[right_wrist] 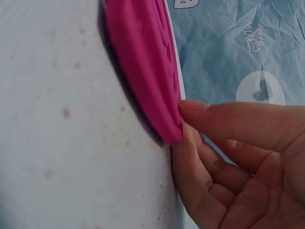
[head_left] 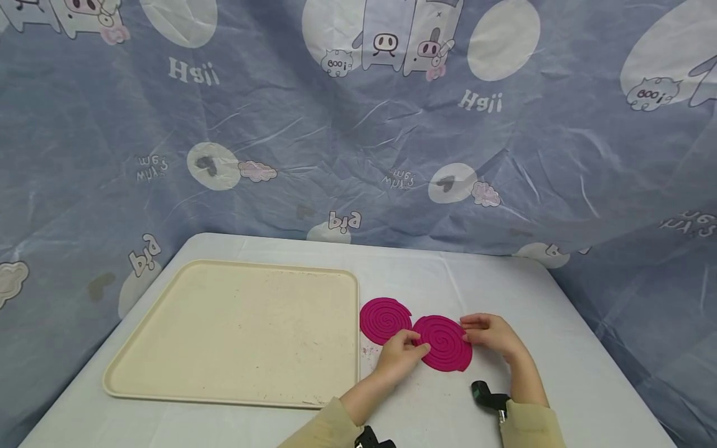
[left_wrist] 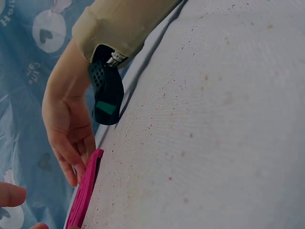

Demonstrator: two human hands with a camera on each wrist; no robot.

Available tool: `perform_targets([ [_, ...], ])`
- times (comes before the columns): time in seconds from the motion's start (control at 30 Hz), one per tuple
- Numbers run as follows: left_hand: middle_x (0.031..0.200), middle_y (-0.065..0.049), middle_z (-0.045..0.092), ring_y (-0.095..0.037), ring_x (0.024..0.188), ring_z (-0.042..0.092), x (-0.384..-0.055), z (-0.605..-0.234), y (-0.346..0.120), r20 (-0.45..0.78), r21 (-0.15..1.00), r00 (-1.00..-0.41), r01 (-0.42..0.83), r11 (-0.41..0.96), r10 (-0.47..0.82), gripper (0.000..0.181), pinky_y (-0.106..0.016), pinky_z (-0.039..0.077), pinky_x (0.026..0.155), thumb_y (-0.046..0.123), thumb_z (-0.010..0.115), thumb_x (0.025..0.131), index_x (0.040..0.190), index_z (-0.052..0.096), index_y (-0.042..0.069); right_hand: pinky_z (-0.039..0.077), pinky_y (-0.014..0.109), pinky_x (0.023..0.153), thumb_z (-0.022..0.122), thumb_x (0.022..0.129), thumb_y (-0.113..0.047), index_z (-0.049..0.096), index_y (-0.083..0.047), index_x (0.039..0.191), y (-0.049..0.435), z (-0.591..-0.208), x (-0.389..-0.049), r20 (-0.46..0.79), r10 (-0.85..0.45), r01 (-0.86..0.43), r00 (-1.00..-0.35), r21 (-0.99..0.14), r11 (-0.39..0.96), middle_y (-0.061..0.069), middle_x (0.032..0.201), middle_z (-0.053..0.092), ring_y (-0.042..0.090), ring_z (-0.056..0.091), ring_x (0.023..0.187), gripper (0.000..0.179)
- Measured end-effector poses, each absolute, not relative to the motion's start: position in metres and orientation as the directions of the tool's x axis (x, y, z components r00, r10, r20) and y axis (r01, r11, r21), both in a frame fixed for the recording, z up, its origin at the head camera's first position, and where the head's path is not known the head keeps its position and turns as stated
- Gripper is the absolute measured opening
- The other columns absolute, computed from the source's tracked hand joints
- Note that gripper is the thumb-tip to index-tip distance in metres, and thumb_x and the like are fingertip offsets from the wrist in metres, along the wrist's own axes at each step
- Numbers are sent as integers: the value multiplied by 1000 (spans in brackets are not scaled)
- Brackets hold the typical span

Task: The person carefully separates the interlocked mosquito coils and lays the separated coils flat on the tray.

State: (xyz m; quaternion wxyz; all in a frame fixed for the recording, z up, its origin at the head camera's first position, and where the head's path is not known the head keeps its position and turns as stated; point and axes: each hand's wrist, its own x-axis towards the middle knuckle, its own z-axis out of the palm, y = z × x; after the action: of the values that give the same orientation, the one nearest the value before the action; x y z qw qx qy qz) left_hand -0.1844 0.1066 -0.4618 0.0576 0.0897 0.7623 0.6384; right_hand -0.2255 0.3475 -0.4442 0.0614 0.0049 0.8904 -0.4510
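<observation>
Two flat magenta spiral discs lie near the middle right of the white table in the head view. The nearer spiral disc (head_left: 442, 343) is between both hands, its coil's loose end at the front edge. My left hand (head_left: 399, 358) holds its left edge, thumb lying over the coils. At the right edge my right hand (head_left: 493, 333) pinches the rim between thumb and fingers; in the right wrist view the thumb (right_wrist: 224, 119) meets the magenta side (right_wrist: 147, 71). The other spiral disc (head_left: 385, 320) sits up and left, edges meeting, beside the tray.
A large cream tray (head_left: 235, 330) with small specks on it covers the table's left half. Magenta crumbs (head_left: 370, 351) dot the white table (head_left: 414, 410) by the discs. A blue patterned cloth (head_left: 336, 124) hangs behind. Black wrist cameras (head_left: 488, 396) show at the sleeves.
</observation>
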Motion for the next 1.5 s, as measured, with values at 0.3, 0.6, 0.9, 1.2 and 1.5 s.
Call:
perform_targets([
  [0.3,94,-2,60,-11,85,54,-181,-463,109,-7,987,-984,22,162,178,35,-27,47,71,25,68,83,109,63,2,55,31,73,68,80,-2,58,13,114,346,-448,-227,-146,-12,112,-989,-804,584,18,100,66,21,65,87,39],
  [0.6,105,-12,60,-27,100,55,-179,-463,114,16,989,-986,40,143,168,42,-36,46,85,22,66,83,115,60,-4,54,29,71,70,79,-1,57,12,114,343,-445,-227,-145,2,119,-989,-807,578,16,98,66,19,63,84,40],
  [0.9,112,-14,60,-28,104,54,-182,-461,114,-4,995,-985,14,102,175,40,-36,46,89,18,65,85,116,60,-6,52,29,74,69,80,-6,53,8,123,350,-442,-227,-217,-70,159,-974,-867,472,18,109,65,18,63,91,49],
  [1.2,95,-6,60,-12,78,55,-186,-462,111,8,1000,-985,3,-31,174,36,-27,52,70,11,65,85,114,59,-8,53,33,81,66,86,-10,40,11,135,362,-442,-228,-222,-178,170,-958,-948,269,17,122,59,16,64,95,59],
  [1.5,97,-8,60,-7,75,56,-195,-449,97,13,990,-992,-5,-144,127,26,-34,56,69,5,66,84,109,64,0,53,30,81,63,88,-7,37,9,137,349,-424,-226,-164,-202,136,-965,-980,145,-2,109,65,12,64,94,57],
])
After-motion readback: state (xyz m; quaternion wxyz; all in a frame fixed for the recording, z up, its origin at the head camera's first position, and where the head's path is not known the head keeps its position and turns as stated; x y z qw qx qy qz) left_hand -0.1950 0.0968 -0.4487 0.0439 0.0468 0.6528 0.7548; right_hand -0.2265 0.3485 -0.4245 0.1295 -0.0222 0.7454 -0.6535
